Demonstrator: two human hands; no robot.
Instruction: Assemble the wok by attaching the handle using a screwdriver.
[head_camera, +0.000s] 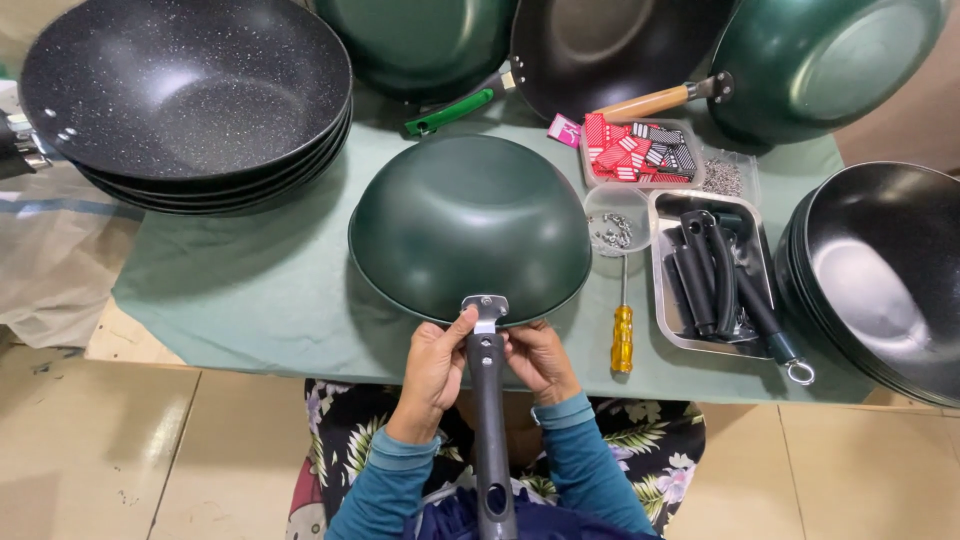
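Both hands, left hand (432, 368) and right hand (540, 360), grasp the black handle (490, 420) against the bracket of the upturned green wok (470, 225) lying on the table; fitting appears underway, so fastening likely calls for the yellow screwdriver (622, 335).

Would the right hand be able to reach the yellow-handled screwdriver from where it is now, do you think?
Probably yes. The right hand is at the pan's dark handle, and the screwdriver lies just beside it on the green cloth, with nothing between them. The hand would first have to let go of the handle.
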